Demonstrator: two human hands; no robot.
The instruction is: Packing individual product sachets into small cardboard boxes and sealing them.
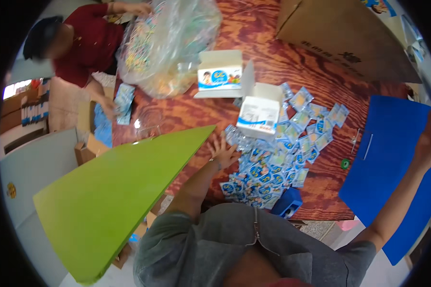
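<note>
Closest to me, my left hand [222, 152] lies flat and spread wide on the red-brown surface [254, 33], fingers splayed, gripping nothing; its fingertips touch the near-left edge of the heap of small blue-and-white sachets [273, 162]. To do this well I judge I should keep the palm low and sweep or pinch from the heap's edge, not the middle, so the slippery packets do not scatter (they overlap loosely). The sachets lie just right of and beyond that hand.

My right hand [425, 141] is raised at the far right, closed on the edge of a blue folder [388, 158]. A green board [115, 201] slants at my left. Further off stands an open white carton [259, 112], touching the heap's far side, then a second carton [220, 76].
</note>
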